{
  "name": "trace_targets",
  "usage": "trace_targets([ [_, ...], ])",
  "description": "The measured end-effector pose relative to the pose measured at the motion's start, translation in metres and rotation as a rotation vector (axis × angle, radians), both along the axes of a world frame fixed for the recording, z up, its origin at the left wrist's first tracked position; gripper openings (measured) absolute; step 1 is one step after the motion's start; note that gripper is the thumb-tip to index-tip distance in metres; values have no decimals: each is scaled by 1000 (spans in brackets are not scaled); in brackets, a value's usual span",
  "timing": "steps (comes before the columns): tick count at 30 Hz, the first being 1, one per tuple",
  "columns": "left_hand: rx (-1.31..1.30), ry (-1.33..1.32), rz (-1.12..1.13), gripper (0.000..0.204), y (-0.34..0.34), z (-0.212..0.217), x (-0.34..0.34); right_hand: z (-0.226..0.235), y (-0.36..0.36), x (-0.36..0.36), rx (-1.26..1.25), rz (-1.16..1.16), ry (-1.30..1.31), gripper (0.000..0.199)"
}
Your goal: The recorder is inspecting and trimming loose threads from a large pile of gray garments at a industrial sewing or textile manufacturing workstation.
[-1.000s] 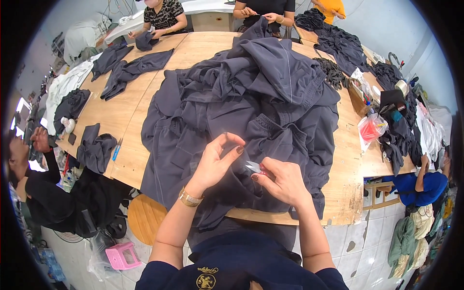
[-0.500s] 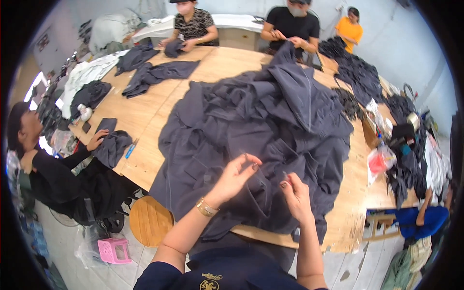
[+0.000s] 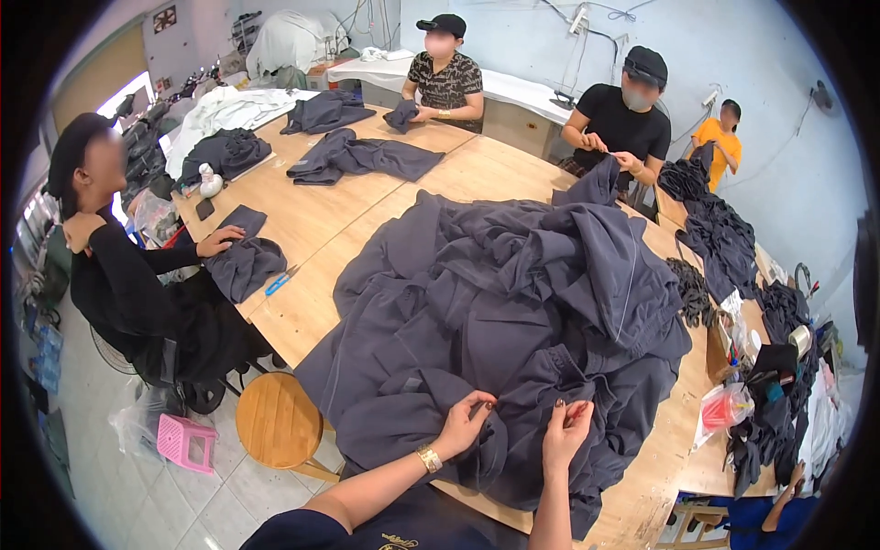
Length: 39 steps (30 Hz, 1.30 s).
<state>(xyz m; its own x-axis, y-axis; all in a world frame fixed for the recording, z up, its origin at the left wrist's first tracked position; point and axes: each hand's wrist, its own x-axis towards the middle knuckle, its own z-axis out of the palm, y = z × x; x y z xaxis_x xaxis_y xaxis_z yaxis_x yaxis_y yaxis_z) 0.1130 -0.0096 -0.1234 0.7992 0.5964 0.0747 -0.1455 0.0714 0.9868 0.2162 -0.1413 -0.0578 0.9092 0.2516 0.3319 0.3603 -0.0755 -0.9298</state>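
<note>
A large heap of dark grey garments covers the near part of a wooden table. My left hand, with a gold bracelet at the wrist, is over the near side of the heap, its thumb and forefinger pinched at a fold of a dark grey garment. Just to the right, my right hand is closed, with the fingers curled against the thumb. Whatever it pinches, if anything, is too small to make out.
Several people sit or stand around the table, some handling grey cloth. A blue cutter lies left of the heap. A round wooden stool and a pink plastic stool stand on the floor at left. A red-tinted plastic bag is at right.
The view has tilted up, so the table and people sit lower in the picture. My hands show lower too, and my right hand's fingers have curled in more.
</note>
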Motion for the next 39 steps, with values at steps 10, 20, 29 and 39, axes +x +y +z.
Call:
trace_targets([
  [10, 158, 18, 112, 14, -12, -3, 7, 0, -2, -11, -12, -66, -47, 24],
  [20, 110, 60, 57, 16, -7, 10, -5, -14, -1, -11, -52, -92, -138, 16],
  [29, 162, 40, 88, 17, -7, 7, -3, -18, 0, -8, -13, -100, -159, 18],
  [39, 201, 23, 156, 16, -12, 6, -2, -17, 2, -15, -48, -128, -183, 22],
])
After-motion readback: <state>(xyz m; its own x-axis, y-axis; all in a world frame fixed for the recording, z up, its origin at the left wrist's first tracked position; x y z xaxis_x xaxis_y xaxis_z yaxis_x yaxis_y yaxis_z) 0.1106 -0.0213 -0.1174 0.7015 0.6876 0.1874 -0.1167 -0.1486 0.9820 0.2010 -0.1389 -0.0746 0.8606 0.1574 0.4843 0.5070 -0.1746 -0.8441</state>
